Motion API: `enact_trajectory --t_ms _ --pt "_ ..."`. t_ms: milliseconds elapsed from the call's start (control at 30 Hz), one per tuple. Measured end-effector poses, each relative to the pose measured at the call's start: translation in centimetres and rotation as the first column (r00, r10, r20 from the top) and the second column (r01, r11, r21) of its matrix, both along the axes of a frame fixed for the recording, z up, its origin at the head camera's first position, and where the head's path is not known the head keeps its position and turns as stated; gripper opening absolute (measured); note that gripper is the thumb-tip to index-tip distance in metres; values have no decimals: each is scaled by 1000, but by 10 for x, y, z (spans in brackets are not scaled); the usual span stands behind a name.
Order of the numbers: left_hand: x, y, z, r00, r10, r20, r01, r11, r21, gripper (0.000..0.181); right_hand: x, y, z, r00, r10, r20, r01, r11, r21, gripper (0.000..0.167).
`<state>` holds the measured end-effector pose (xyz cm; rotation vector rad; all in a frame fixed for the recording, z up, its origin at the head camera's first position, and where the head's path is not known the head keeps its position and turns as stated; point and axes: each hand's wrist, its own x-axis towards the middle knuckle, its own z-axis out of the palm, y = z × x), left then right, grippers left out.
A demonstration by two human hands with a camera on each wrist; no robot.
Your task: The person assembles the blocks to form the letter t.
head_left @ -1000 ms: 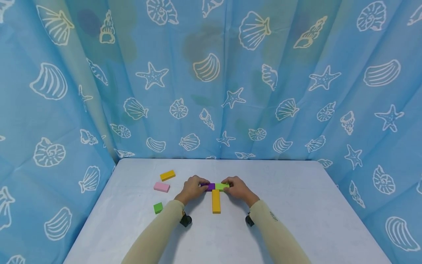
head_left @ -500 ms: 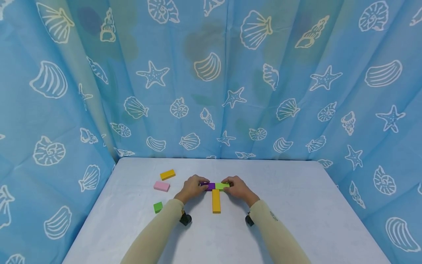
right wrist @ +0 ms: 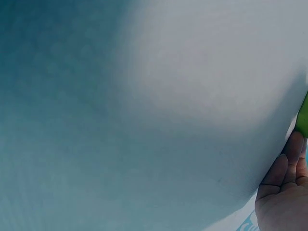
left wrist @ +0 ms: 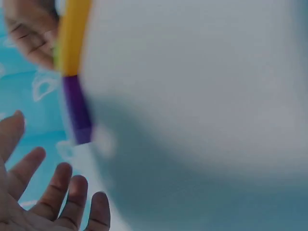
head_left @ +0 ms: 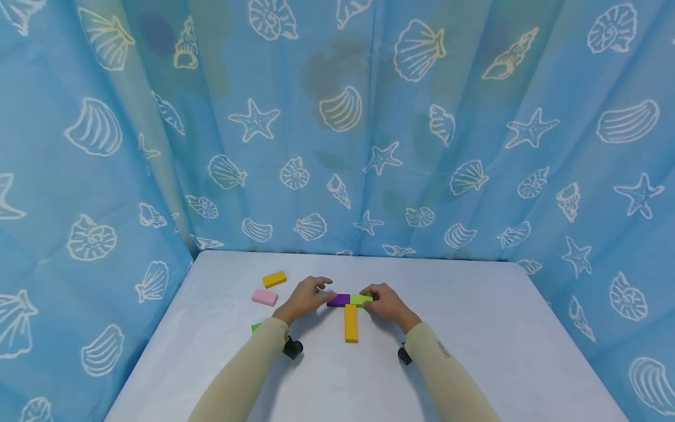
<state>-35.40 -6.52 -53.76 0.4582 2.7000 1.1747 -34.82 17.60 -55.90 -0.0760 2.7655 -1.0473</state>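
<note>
A purple block [head_left: 338, 300] and a light green block [head_left: 361, 300] lie end to end in a row on the white table. Below their joint a long yellow block [head_left: 351, 323] points toward me, making a T. My left hand [head_left: 308, 298] is beside the purple block's left end; the left wrist view shows its fingers [left wrist: 77, 197] spread and apart from the purple block [left wrist: 77, 110]. With thumb and fingers, my right hand [head_left: 387, 303] pinches the right end of the light green block. Only a corner of that light green block [right wrist: 303, 115] shows in the right wrist view.
To the left lie another yellow block [head_left: 275, 279], a pink block [head_left: 265, 297] and a green block [head_left: 255, 327] partly hidden by my left sleeve. A blue shell-patterned curtain [head_left: 337, 146] hangs behind the white table [head_left: 448, 293] and along its sides.
My left hand has let go of the purple block and its fingers have opened, drawing slightly left. The right hand keeps its hold on the light green block. The head view has shifted a little.
</note>
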Motion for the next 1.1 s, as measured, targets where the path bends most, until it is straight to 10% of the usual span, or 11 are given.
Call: enact_trajectory --t_ms 333,533,1100 --pt "-5 -17 60 986 -116 -122 122 992 42 45 -2 12 12 999 -5 -43 5 1000 0 27" --pt "-13 -44 49 980 -133 -151 125 990 -59 43 -5 14 12 999 -1 -39 2 1000 31 28" --pt "-37 -105 36 996 79 -47 -88 972 -219 37 -6 1 1 1000 -27 10 27 1000 -13 26"
